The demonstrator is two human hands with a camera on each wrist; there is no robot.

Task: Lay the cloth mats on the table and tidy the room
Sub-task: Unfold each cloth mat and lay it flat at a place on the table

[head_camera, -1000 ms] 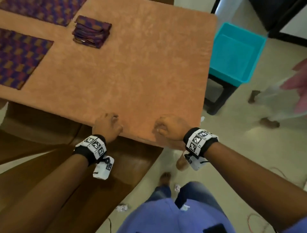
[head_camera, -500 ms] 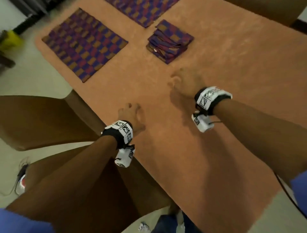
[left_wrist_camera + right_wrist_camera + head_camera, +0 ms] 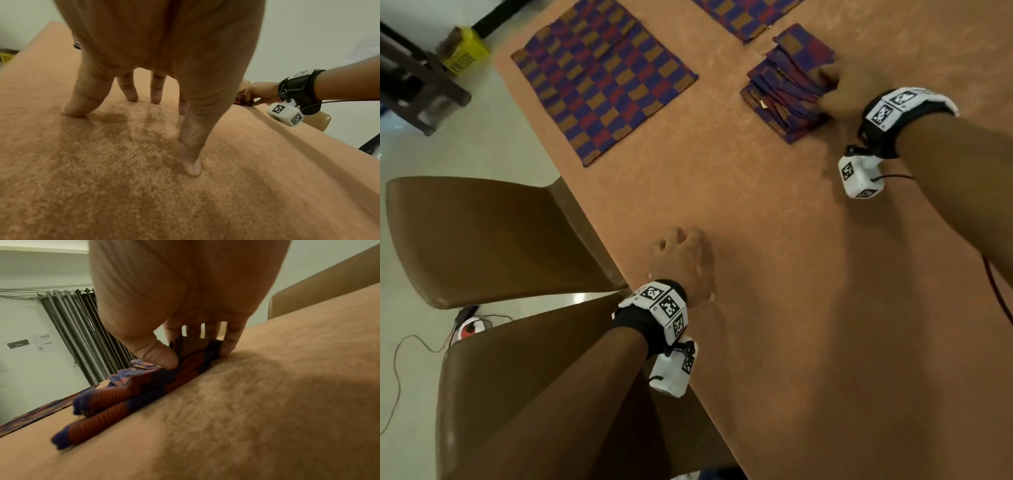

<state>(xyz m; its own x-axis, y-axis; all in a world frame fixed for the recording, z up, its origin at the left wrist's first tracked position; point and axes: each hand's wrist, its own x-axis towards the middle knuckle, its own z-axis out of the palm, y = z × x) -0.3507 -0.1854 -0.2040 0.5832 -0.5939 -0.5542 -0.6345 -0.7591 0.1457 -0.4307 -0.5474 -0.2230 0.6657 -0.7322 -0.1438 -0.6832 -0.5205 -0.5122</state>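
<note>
Right hand [image 3: 851, 92] pinches the near edge of the folded mat stack [image 3: 787, 89] on the bench [image 3: 808, 308], thumb against fingers. Left hand [image 3: 681, 263] braces on the bench, fingers spread. Step: fetching the next mat. Next: peel off only the top one, then spread it beside the laid mat [image 3: 602, 78].

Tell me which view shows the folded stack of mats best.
The head view: the whole folded stack of mats lies seen from above, the right hand gripping its near edge. The right wrist view shows only its blurred side; the left wrist view barely shows it beyond the right hand.
</note>
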